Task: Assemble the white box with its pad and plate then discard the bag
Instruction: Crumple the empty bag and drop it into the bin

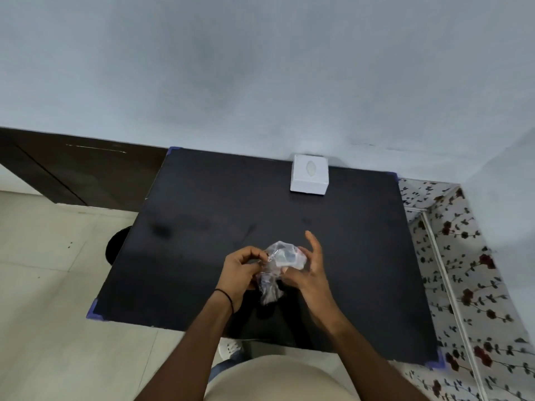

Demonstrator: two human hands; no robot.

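Note:
A crumpled clear plastic bag (278,266) hangs between both hands above the near middle of the black table (202,212). My left hand (241,270) pinches the bag's left side with its fingers curled. My right hand (308,270) holds the bag's right side from beneath, with its upper fingers spread upward. The white box (309,175) stands closed at the far edge of the table against the wall, an oval mark on its top. No pad or plate shows.
The table has blue tape at its corners (97,309). A dark wooden cabinet (72,169) is at the far left. A floral-patterned surface (463,270) runs along the right. Pale floor tiles (43,285) lie to the left.

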